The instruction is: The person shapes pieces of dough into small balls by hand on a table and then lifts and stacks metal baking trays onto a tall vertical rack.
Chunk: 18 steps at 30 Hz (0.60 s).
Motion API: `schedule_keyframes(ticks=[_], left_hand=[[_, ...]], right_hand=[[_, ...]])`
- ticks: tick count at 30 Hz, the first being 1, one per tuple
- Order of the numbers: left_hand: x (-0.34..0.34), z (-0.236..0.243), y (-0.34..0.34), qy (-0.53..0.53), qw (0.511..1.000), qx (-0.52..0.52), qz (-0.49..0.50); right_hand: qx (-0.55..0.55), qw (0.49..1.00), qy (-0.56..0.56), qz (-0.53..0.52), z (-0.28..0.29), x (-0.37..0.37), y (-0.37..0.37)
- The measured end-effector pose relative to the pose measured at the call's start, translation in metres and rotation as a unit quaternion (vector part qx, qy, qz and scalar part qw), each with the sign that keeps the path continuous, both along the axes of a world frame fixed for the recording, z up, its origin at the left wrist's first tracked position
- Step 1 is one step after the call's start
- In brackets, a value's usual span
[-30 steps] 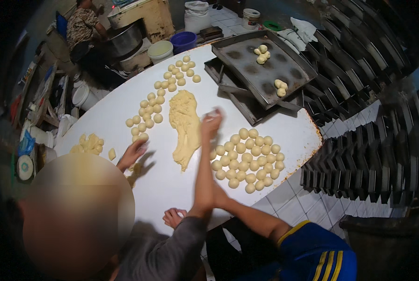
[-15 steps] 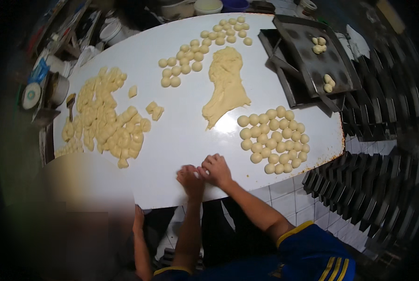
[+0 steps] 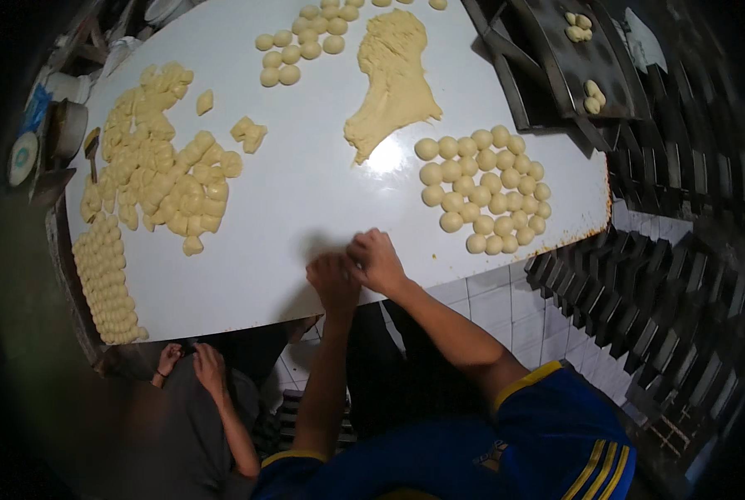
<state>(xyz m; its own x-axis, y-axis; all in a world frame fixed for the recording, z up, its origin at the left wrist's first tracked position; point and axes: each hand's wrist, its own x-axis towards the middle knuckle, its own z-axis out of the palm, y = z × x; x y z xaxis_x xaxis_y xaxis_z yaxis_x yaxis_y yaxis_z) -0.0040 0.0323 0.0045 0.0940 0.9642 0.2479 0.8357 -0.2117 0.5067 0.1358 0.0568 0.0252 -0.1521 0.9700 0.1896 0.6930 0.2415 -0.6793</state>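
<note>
Close together over the near edge of the white table (image 3: 306, 196), my left hand (image 3: 333, 279) and my right hand (image 3: 376, 258) nearly touch. Both have their fingers curled inward and downward; whatever lies under them is hidden. To the right of them, round dough balls (image 3: 482, 196) sit in a loose cluster. Beyond my hands stretches a flat, uneven slab of dough (image 3: 391, 87). On the left is a heap of cut dough pieces (image 3: 172, 175), with a few loose pieces (image 3: 248, 133) beside it.
More dough balls (image 3: 310, 35) stand at the far side. Dark metal trays (image 3: 610, 79) with small dough clumps rest at the far right. Small balls in rows (image 3: 106, 275) and a brush (image 3: 92, 150) lie left. Another person's hands (image 3: 210, 367) show below the table's near-left edge.
The view has shifted, so the table sits higher in it and the rows at the left show fully. My hands stay together, fingers curled. The other person's hands have come into sight.
</note>
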Motion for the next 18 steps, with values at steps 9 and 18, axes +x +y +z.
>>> schedule_keyframes(ticks=[9,18], left_hand=[[-0.029,0.009,0.068,0.043,0.997,-0.056,0.039],[-0.066,-0.003,0.022,0.076,0.996,-0.038,0.0]], right_hand=[[0.031,0.997,-0.069,-0.029,-0.005,0.034,0.04],[0.028,0.993,-0.103,0.042,-0.007,0.076,0.009]])
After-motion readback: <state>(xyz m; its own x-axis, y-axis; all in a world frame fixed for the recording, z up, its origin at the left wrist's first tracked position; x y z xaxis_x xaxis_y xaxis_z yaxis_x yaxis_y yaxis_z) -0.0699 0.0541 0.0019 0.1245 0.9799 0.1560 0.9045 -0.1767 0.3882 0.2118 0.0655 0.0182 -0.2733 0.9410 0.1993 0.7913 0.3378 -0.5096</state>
